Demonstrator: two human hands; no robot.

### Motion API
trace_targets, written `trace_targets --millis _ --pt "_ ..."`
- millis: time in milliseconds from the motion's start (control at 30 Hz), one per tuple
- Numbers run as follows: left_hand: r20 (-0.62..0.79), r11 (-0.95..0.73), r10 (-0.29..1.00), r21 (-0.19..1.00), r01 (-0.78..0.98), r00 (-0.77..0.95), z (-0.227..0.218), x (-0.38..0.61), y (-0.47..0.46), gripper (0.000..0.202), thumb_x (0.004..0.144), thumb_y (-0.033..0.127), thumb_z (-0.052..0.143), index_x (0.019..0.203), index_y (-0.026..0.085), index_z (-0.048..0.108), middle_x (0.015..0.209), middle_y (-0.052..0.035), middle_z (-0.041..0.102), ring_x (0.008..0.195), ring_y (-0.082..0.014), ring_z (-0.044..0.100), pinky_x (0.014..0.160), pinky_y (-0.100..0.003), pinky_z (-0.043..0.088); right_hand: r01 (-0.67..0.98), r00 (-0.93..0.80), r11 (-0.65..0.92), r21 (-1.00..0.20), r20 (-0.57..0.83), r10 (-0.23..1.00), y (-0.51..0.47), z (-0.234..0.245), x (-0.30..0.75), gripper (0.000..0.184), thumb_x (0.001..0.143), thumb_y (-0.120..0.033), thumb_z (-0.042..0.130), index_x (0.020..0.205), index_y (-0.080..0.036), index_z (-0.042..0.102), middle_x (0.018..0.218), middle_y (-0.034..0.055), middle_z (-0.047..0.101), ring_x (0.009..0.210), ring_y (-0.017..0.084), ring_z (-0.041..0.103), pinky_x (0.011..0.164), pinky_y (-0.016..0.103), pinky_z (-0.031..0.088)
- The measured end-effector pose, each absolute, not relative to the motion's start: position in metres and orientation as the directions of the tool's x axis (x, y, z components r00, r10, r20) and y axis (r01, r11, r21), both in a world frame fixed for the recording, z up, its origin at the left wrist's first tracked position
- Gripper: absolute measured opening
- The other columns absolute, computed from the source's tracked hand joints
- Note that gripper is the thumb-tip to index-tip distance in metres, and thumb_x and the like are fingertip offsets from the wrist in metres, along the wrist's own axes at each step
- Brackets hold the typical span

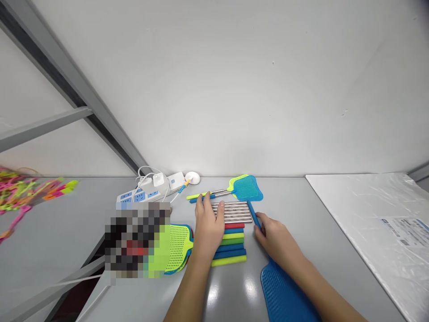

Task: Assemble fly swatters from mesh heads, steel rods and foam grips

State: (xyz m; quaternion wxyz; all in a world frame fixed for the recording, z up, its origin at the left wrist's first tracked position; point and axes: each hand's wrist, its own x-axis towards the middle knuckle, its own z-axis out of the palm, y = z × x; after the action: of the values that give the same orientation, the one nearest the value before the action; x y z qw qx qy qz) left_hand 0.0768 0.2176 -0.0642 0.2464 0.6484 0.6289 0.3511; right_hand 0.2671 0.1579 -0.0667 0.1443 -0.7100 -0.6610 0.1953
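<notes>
Only the head view here, looking down at a grey counter (301, 201) pushed against a white wall.

The left hand (208, 228) lies flat on a row of handles (233, 246): red, blue, yellow and green foam sleeves side by side, with shiny metal rods (234, 212) running out of them toward the wall. Its grip is spread, fingers resting on top rather than wrapped around anything. The mesh heads of that bunch (177, 246) stick out to the left, green on top.

The right hand (275, 239) has its grip pinched on the thin stem of a blue fly swatter (284, 293). The stem tip touches the right end of the rods, and the wide mesh head lies near the bottom edge, close to the person.

These look very light, I'd say. The mesh is probably floppy and the metal rods slick, so the foam sleeve or the stem just behind the head seems the best place to hold.

At the back lie two more swatters (248, 190), blue over yellow-green. A power strip (144, 195) with plugs sits to their left, a colourful pile (23, 190) at far left, and a plastic-wrapped white sheet (378, 219) on the right.
</notes>
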Motion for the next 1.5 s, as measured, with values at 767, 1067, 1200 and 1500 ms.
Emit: trace_targets --millis 767,1067,1200,1500 --pt "0.242 -0.162 0.97 0.711 0.684 -0.023 -0.065 0.078 0.226 0.052 0.1 0.044 0.038 0.138 0.011 0.044 0.14 -0.0213 0.046 0.135 -0.0339 0.038 0.111 -0.054 0.033 0.869 0.042 -0.07 -0.49 -0.068 0.997 0.158 -0.067 0.27 0.039 0.091 -0.025 0.043 0.126 -0.015 0.057 0.081 0.0052 0.068 0.073 0.021 0.062 0.065 0.028 0.038" --pt "0.33 -0.33 0.933 0.62 0.712 0.145 -0.057 0.086 0.212 0.039 0.098 0.039 0.044 0.129 0.018 0.055 0.134 -0.0126 0.057 0.136 -0.0319 0.039 0.115 -0.054 0.029 0.882 0.06 -0.089 -0.463 -0.077 0.995 0.157 -0.068 0.267 0.038 0.091 -0.022 0.044 0.127 -0.014 0.056 0.083 0.0058 0.069 0.073 0.02 0.062 0.065 0.028 0.038" --pt "0.285 -0.331 0.936 0.51 0.794 0.207 -0.057 0.089 0.21 0.046 0.099 0.041 0.041 0.137 0.018 0.052 0.145 -0.0149 0.05 0.142 -0.0356 0.032 0.115 -0.062 0.022 0.891 0.069 -0.098 -0.444 -0.082 0.994 0.157 -0.067 0.26 0.036 0.092 -0.021 0.045 0.126 -0.013 0.056 0.083 0.0065 0.07 0.076 0.021 0.063 0.067 0.028 0.038" --pt "0.239 -0.361 0.929 0.426 0.83 0.281 -0.065 0.085 0.199 0.053 0.1 0.042 0.039 0.144 0.013 0.047 0.154 -0.0196 0.039 0.145 -0.0359 0.027 0.115 -0.06 0.024 0.892 0.089 -0.13 -0.433 -0.114 0.989 0.158 -0.068 0.259 0.035 0.094 -0.022 0.046 0.126 -0.013 0.055 0.082 0.0068 0.072 0.072 0.02 0.065 0.063 0.027 0.035"
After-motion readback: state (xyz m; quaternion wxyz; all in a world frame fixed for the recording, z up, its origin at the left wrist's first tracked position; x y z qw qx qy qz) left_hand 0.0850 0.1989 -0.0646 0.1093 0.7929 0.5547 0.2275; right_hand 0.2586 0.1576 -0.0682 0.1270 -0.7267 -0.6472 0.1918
